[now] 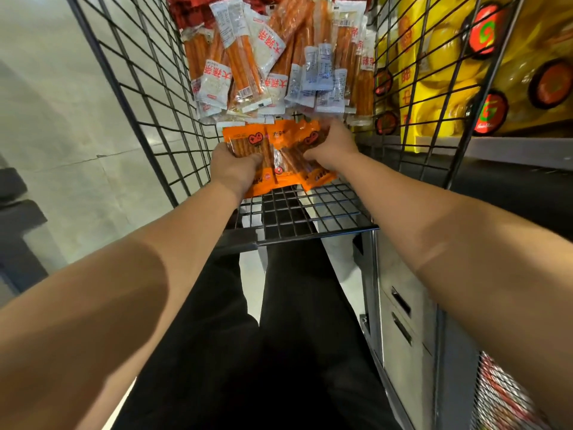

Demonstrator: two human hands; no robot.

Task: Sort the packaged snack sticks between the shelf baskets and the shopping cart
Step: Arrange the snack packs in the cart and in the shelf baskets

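A black wire shopping cart (130, 97) fills the upper middle of the head view. Inside it lies a heap of snack stick packets with white ends and red print (273, 66). At the cart's near end, several orange snack stick packets (280, 156) lie bunched on the wire floor. My left hand (234, 167) grips their left side, fingers curled over them. On their right side, my right hand (333, 147) grips them the same way. Red packets (186, 10) show at the cart's far end.
Yellow bagged goods (440, 66) with round red labels fill a shelf behind the cart's right wire wall. A grey shelf edge (496, 150) runs below them. A wire basket of red packets (502, 395) is at lower right. Pale floor lies to the left.
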